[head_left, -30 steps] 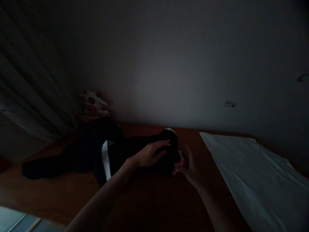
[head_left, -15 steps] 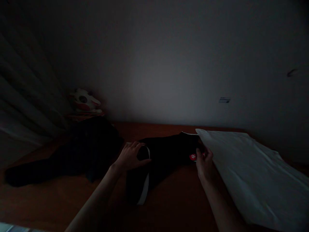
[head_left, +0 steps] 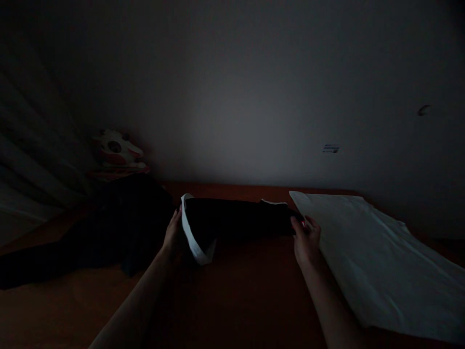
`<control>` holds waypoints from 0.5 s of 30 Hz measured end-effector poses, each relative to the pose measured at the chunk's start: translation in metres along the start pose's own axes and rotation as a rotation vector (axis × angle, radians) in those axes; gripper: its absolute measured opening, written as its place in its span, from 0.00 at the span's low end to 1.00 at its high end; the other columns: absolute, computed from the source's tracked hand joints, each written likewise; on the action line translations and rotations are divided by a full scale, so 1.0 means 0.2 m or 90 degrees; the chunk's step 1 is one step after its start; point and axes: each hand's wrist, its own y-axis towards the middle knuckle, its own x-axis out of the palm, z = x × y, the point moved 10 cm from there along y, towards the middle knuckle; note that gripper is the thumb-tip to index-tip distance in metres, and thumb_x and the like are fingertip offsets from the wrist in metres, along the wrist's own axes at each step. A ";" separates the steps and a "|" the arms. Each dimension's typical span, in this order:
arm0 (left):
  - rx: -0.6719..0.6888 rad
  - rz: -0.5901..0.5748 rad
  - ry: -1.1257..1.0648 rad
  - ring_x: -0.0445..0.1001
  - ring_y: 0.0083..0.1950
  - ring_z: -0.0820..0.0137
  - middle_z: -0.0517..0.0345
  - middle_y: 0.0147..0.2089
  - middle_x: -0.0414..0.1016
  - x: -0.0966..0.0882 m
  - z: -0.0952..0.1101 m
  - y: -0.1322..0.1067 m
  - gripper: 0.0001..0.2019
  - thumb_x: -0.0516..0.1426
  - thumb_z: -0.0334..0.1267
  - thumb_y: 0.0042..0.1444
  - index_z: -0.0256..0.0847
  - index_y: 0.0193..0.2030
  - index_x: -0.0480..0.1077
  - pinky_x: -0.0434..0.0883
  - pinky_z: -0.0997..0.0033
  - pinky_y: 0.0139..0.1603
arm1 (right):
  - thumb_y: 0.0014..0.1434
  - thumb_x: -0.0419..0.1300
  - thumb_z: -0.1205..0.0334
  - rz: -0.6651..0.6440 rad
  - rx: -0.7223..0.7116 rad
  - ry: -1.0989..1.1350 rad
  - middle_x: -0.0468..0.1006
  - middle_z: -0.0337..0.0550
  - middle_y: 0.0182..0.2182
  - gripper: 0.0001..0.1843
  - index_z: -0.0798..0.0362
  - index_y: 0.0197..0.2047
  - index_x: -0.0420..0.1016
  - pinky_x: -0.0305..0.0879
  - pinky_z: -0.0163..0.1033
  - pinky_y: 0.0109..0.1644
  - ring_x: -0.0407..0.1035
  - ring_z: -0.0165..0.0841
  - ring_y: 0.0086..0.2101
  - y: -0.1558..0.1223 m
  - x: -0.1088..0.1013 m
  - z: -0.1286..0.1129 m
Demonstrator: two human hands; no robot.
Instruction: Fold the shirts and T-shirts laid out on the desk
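A black garment with white trim stretches across the middle, between my two hands. My left hand grips its left end, next to a wide white band; some of those fingers are hidden behind the cloth. At the other end, my right hand pinches the black fabric between thumb and fingers, with a bit of red showing there. The cloth is folded lengthwise into a narrow strip, its exact kind hard to make out in the dim light.
White cloth lies flat on the brown wooden table to the right. A dark heap of clothing sits on the left, in front of a white and red toy. Curtain and wall stand behind.
The garment's left end has been lifted and folded away from me, turning the white band upward. My left hand has moved left to its edge; the red label is now mostly covered.
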 end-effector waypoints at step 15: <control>0.558 -0.492 0.558 0.77 0.51 0.60 0.51 0.49 0.79 0.49 0.21 -0.52 0.18 0.59 0.53 0.60 0.46 0.50 0.75 0.73 0.58 0.56 | 0.52 0.65 0.35 -0.066 -0.094 -0.072 0.79 0.59 0.46 0.40 0.54 0.56 0.60 0.73 0.53 0.50 0.76 0.46 0.43 -0.12 0.09 -0.16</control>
